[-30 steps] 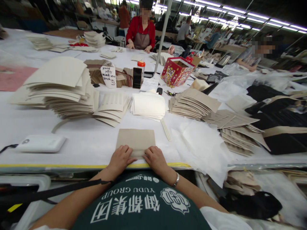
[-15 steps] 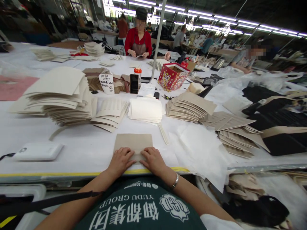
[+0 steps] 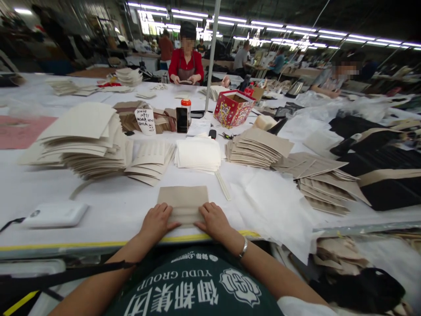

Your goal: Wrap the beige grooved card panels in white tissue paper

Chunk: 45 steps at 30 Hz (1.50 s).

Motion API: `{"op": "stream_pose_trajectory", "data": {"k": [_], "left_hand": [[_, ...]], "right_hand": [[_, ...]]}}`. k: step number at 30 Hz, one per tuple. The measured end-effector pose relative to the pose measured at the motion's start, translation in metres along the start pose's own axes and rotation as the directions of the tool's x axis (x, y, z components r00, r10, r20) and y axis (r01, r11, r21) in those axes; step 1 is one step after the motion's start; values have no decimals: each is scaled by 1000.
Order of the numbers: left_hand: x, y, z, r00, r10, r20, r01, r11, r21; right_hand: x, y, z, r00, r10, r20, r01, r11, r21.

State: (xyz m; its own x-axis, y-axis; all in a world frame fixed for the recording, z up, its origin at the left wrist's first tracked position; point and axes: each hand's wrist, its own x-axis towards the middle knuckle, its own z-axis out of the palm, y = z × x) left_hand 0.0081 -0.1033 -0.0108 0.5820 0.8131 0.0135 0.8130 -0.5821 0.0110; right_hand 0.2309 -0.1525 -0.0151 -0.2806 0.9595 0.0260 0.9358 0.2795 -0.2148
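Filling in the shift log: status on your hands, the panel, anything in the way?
Left hand on left of panel, right hand on right. Panel on table, near its edge. Pale strip beside panel, not touching it.

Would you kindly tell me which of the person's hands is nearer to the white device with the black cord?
The left. The left hand touches the beige sheet, to the right of the white device; the right hand touches the sheet's right side, farther away.
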Motion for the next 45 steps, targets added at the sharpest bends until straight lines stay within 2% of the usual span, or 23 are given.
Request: {"op": "stream_pose_trajectory", "data": {"k": [2, 4, 7, 9, 12, 15, 20, 22, 24, 26, 27, 29, 31, 34, 37, 39, 42, 45], "left_hand": [[3, -2, -3, 1000, 10, -14, -10, 999, -49], [10, 1, -1, 993, 54, -101, -66, 991, -120], [19, 10, 13, 965, 127, -230, -168, 971, -169], [22, 17, 24, 962, 143, -231, -181, 972, -151], [21, 24, 32, 975, 90, -205, -113, 988, -103], [19, 22, 26, 982, 23, -187, -36, 997, -65], [19, -5, 12, 979, -144, -144, 147, 989, 17], [19, -14, 12, 968, -183, -172, 187, 982, 9], [20, -15, 17, 962, -134, -239, 130, 991, -33], [24, -7, 25, 955, -12, -296, -12, 997, -79], [27, -1, 29, 951, 41, -306, -74, 993, -96], [33, 8, 34, 953, 78, -292, -116, 987, -115], [37, 8, 34, 965, 44, -260, -75, 991, -111], [36, -8, 25, 975, -49, -216, 36, 997, -66], [31, -25, 17, 959, -188, -213, 185, 982, -37], [28, -28, 16, 945, -219, -241, 210, 976, -63], [30, -13, 24, 957, -130, -259, 107, 989, -101], [39, 6, 37, 977, 6, -215, -33, 992, -121]], "right_hand": [[2, 1, -2, 1000, 7, -4, -7, 1000, 23], [8, 1, -2, 998, 7, -58, -2, 997, 74], [17, -3, 10, 982, -34, -187, 61, 988, 140], [21, -6, 21, 971, -76, -225, 110, 984, 142], [22, -11, 34, 970, -78, -228, 106, 988, 112], [22, -11, 33, 976, -28, -214, 47, 996, 80], [31, -1, 17, 986, 62, -152, -56, 998, 38], [36, 2, 15, 984, 83, -157, -76, 996, 52], [40, 0, 17, 978, 57, -202, -41, 996, 83], [44, -5, 22, 970, -3, -242, 30, 994, 107], [46, -7, 25, 968, -26, -248, 55, 992, 111], [49, -12, 30, 971, -36, -236, 62, 992, 106], [50, -11, 32, 974, 1, -226, 18, 997, 81], [49, -2, 27, 974, 69, -217, -66, 998, 22], [50, 7, 20, 973, 116, -200, -124, 992, -26], [53, 8, 18, 971, 116, -207, -124, 992, -25], [60, 2, 25, 962, 24, -273, -17, 1000, 26], [66, -3, 38, 949, -61, -309, 91, 992, 84]]}}
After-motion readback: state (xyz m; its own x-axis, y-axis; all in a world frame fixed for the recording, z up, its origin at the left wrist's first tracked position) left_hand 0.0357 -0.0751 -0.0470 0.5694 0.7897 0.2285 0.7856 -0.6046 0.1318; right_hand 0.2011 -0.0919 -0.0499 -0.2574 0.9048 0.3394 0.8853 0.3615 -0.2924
